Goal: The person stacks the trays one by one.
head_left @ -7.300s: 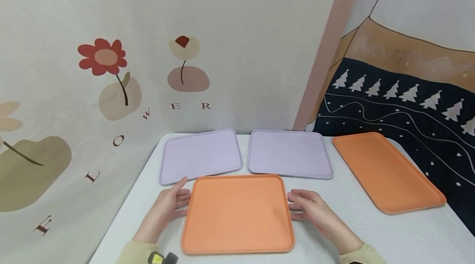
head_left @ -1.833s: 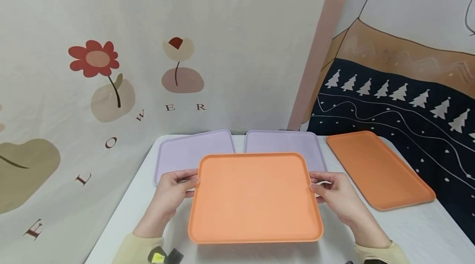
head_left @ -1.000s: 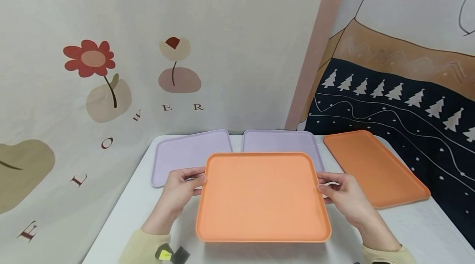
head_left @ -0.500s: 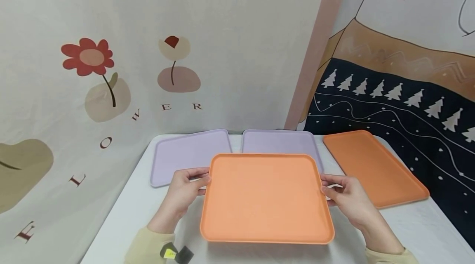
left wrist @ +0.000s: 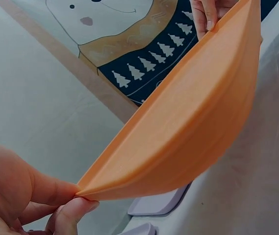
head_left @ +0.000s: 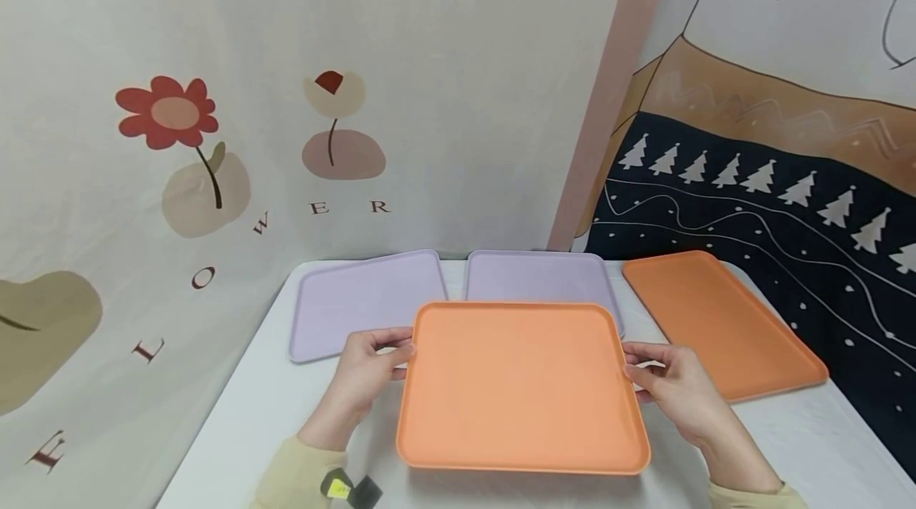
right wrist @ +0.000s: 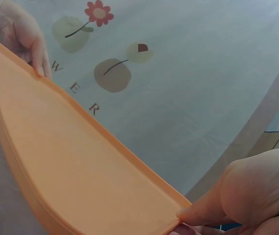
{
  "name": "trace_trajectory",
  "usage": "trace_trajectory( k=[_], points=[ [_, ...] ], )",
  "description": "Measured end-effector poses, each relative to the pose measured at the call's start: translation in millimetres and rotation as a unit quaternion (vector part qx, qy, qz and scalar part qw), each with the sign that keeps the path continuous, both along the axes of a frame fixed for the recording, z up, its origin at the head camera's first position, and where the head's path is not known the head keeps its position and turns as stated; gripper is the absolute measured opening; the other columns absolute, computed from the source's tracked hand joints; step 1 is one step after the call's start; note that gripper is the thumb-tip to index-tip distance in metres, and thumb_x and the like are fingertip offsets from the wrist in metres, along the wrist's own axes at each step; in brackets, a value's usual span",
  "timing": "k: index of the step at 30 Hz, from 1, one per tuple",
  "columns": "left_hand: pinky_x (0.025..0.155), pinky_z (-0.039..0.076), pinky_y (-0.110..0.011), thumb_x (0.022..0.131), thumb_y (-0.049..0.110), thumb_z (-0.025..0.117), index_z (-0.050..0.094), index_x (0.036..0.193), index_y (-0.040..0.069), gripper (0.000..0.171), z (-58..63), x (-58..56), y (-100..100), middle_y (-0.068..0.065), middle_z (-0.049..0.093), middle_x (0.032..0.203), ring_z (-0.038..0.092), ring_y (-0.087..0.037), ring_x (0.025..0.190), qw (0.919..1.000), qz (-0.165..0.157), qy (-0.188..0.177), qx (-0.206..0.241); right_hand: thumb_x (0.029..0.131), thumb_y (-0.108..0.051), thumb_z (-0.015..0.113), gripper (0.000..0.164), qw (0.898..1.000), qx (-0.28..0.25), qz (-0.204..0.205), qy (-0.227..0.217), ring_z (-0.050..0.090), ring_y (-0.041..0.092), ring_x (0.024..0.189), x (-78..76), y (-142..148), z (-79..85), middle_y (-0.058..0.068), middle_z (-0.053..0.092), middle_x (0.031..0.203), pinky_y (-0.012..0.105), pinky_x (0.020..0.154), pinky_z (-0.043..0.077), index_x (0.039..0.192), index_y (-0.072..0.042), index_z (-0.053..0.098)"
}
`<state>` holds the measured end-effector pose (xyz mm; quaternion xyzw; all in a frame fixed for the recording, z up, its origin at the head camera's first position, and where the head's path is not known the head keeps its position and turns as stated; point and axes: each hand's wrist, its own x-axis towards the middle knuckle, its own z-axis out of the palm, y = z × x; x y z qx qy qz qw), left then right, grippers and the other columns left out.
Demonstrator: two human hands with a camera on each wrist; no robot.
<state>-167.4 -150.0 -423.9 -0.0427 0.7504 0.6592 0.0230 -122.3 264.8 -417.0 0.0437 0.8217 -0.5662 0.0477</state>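
Both hands hold an orange tray by its short sides, raised off the table with a shadow beneath it. My left hand pinches the left rim, thumb on top and fingers under, as the left wrist view shows at the tray's corner. On the opposite rim, my right hand pinches in the same way; its thumb presses on the rim in the right wrist view. The tray's upper face carries nothing. Its far edge overlaps the two lilac trays in the head view.
A lilac tray lies at the back left of the white table, with a second lilac tray beside it. Another orange tray rests at the right. A printed cloth hangs behind the table.
Earlier, the orange tray lay on the table with both hands open beside it. The hands then gripped and lifted it. Over the last second it has shifted slightly right and a little lower.
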Motion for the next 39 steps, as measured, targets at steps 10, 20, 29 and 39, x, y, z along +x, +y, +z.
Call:
trace_trajectory(
  k=[10, 20, 29, 39],
  points=[
    [0.064, 0.062, -0.027, 0.095, -0.007, 0.07, 0.074, 0.119, -0.009, 0.024, -11.4, -4.7, 6.5, -0.016, 0.068, 0.103, 0.07, -0.018, 0.083, 0.9999, -0.008, -0.007, -0.001, 0.102, 0.008, 0.061, 0.04, 1.0, -0.001, -0.006, -0.012, 0.066, 0.018, 0.087, -2.4, 5.2, -11.4, 0.019, 0.063, 0.116, 0.034, 0.066, 0.064, 0.139, 0.018, 0.056],
    [0.061, 0.061, -0.026, 0.094, -0.009, 0.069, 0.075, 0.117, -0.009, 0.024, -27.1, -8.5, 13.9, -0.015, 0.068, 0.099, 0.068, -0.017, 0.08, 0.9999, -0.005, -0.016, -0.004, 0.101, 0.008, 0.062, 0.038, 1.0, -0.005, -0.013, -0.011, 0.066, 0.018, 0.084, -2.8, 8.3, -23.9, 0.019, 0.063, 0.113, 0.033, 0.063, 0.063, 0.136, 0.02, 0.056],
    [0.064, 0.063, -0.03, 0.094, -0.007, 0.069, 0.074, 0.116, -0.01, 0.022, -42.5, -9.3, 18.5, -0.014, 0.068, 0.099, 0.068, -0.018, 0.08, 0.9995, -0.013, -0.022, -0.021, 0.1, 0.009, 0.062, 0.036, 0.999, -0.009, -0.021, -0.023, 0.066, 0.019, 0.083, -3.4, 10.9, -39.1, 0.018, 0.062, 0.11, 0.033, 0.061, 0.062, 0.134, 0.021, 0.058],
    [0.063, 0.063, -0.03, 0.093, -0.008, 0.068, 0.073, 0.114, -0.012, 0.022, -51.4, -8.4, 23.8, -0.015, 0.066, 0.098, 0.068, -0.017, 0.076, 0.9991, -0.014, -0.029, -0.028, 0.101, 0.008, 0.061, 0.035, 0.998, -0.001, -0.035, -0.046, 0.065, 0.021, 0.084, -3.8, 11.9, -44.9, 0.018, 0.061, 0.11, 0.034, 0.062, 0.062, 0.134, 0.02, 0.059]
  ],
)
